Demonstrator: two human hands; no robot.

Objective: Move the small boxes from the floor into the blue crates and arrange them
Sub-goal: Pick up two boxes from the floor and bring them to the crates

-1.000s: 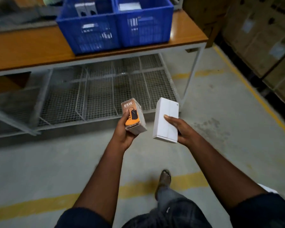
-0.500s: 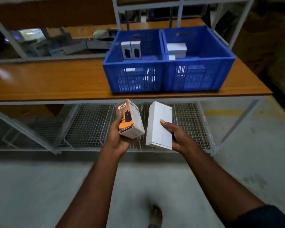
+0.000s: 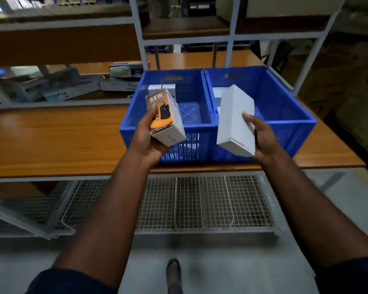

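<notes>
Boxes are in both hands. The orange box [image 3: 165, 117] marked "65W" sits in the left hand [image 3: 148, 136]. The thumb [image 3: 152, 114] lies on its printed face and the other fingers are curled behind it, so the fingers are clamped on this box. The white box [image 3: 235, 122] is in the right hand [image 3: 263, 134], thumb on the broad face. The other fingers are hidden behind it, but the hand plainly grips it. Each box has its long axis pointing away from the wrist, forward and up. The far end of the orange one leans a little to the left, and the white one is almost straight.

Beyond the fingertips stand two blue crates, touching side by side on the desk [image 3: 51, 141]. The left crate [image 3: 191, 85] lies straight ahead of the left fingers and the right crate [image 3: 285, 102] ahead of the right fingers. So I judge each hand is the nearer one for its own crate, and no crossing of arms is needed. I cannot tell whether the boxes are already over the near rims or just short of them.

Past the orange box, small pale boxes [image 3: 160, 88] stand at the far wall of the left crate. Another white one [image 3: 217, 93] shows in the right crate, partly hidden. The coming move, I think, is forward and down, turning each box to match those neighbours.

Under the hands is a wire shelf [image 3: 200, 204].
</notes>
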